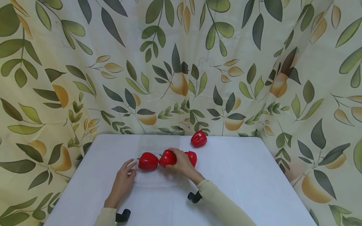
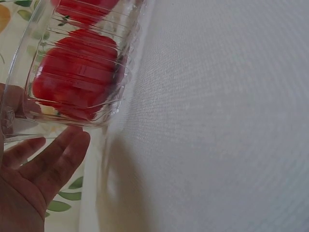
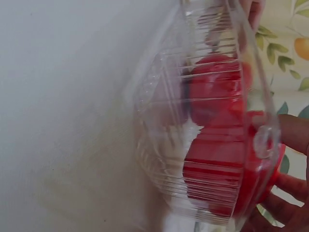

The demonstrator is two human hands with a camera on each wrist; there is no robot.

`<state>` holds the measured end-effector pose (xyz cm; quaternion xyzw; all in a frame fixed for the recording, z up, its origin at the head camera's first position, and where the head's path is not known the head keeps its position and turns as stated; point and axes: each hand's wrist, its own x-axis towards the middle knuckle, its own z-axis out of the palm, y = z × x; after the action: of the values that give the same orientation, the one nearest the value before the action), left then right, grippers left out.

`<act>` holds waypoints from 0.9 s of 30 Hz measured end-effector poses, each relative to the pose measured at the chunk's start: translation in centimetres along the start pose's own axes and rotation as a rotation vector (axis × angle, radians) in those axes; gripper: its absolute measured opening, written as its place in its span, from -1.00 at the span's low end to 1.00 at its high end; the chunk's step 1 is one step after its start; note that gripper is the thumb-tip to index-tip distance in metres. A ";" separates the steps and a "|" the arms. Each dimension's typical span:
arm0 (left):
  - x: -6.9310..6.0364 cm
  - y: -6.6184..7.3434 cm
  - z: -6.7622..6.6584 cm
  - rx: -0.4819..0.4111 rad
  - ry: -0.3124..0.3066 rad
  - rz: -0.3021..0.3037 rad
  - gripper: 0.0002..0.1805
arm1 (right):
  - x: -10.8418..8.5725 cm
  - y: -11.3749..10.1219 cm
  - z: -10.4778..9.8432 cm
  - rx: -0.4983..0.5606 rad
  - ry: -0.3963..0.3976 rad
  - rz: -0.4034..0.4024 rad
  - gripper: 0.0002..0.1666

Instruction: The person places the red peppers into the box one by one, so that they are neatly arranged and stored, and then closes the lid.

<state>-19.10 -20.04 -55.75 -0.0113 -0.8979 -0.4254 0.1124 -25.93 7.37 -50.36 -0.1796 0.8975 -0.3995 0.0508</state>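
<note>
A clear plastic container lies on the table with one red bell pepper in its left part. My right hand grips another red bell pepper beside the first one. Seen from the right wrist, this gripped pepper shows through the ribbed container wall, its upper part above the rim. My left hand is at the container's left end, fingers loosely spread. In the left wrist view those fingers lie close to the end wall; whether they touch it I cannot tell.
A third red bell pepper sits just right of the container, partly hidden behind my right hand. Another pepper lies near the back edge of the white table. A leaf-patterned curtain hangs behind the table.
</note>
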 end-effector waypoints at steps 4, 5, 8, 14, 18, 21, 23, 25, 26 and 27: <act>0.0 0.0 0.0 0.002 0.003 0.002 -0.57 | 0.3 0.4 0.3 -0.047 -0.015 -0.029 -0.04; 0.0 0.1 0.0 0.001 0.005 0.002 -0.57 | 0.4 0.5 0.4 -0.060 -0.019 -0.031 -0.05; -0.1 0.1 0.0 0.011 0.011 -0.006 -0.57 | 0.5 0.6 0.6 -0.087 -0.025 -0.041 -0.06; 0.0 0.2 0.1 0.016 0.012 -0.015 -0.57 | 0.7 0.8 0.7 -0.116 -0.029 -0.045 -0.05; 0.0 0.3 0.0 0.016 0.016 -0.015 -0.58 | 0.8 0.9 0.8 -0.138 -0.037 -0.050 -0.05; 0.1 0.2 0.1 0.019 0.019 -0.009 -0.58 | 0.8 0.9 0.8 -0.148 -0.039 -0.052 -0.05; 0.1 0.1 0.1 0.019 0.025 -0.005 -0.58 | 0.8 0.9 0.8 -0.153 -0.037 -0.056 -0.05; 0.1 0.0 0.2 0.022 0.028 0.002 -0.58 | 0.8 0.9 0.9 -0.160 -0.031 -0.061 -0.05; 0.1 0.0 0.2 0.022 0.029 0.004 -0.58 | 0.8 0.9 0.9 -0.163 -0.028 -0.063 -0.05; 0.2 -0.1 0.2 0.021 0.031 0.005 -0.59 | 0.9 1.0 0.9 -0.169 -0.026 -0.061 -0.05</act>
<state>-19.31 -19.90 -55.91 -0.0056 -0.9005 -0.4157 0.1275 -26.80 7.04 -51.69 -0.2157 0.9214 -0.3215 0.0351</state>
